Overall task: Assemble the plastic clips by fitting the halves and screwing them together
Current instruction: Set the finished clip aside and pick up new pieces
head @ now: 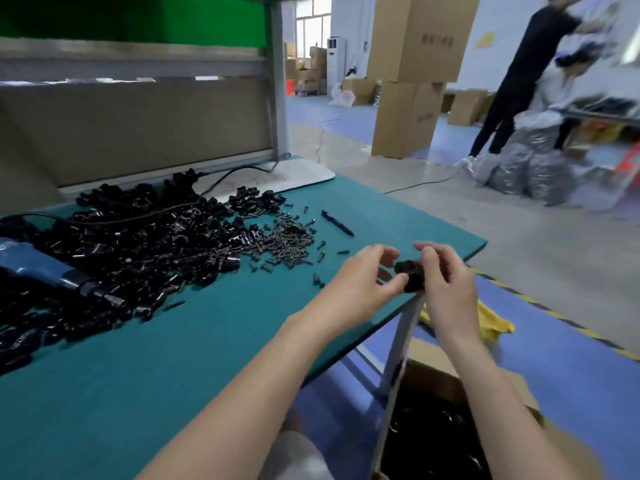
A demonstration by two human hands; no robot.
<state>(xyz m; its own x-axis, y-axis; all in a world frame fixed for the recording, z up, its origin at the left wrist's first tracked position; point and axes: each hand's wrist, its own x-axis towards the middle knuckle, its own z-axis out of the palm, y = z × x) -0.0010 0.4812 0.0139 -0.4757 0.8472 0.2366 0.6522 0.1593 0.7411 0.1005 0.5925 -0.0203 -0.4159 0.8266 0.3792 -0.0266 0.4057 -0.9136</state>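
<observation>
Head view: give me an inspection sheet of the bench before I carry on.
Surface: green mat covers the bench.
Job's things: heap of black clip halves, loose screws beside it, powered screwdriver lying left.
Clutter: black pen beyond the screws.
Hands: left hand and right hand both hold one clip at the bench's right edge.
Cables: black cable behind the heap; second cable on the floor.
Surroundings: cardboard boxes, open box of parts below, person far right.

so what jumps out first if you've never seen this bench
The big heap of black clip halves sprawls across the left of the green table, with a scatter of screws beside it. Then the left hand and right hand together hold one black clip at the table's right edge, with an open cardboard box below.
</observation>
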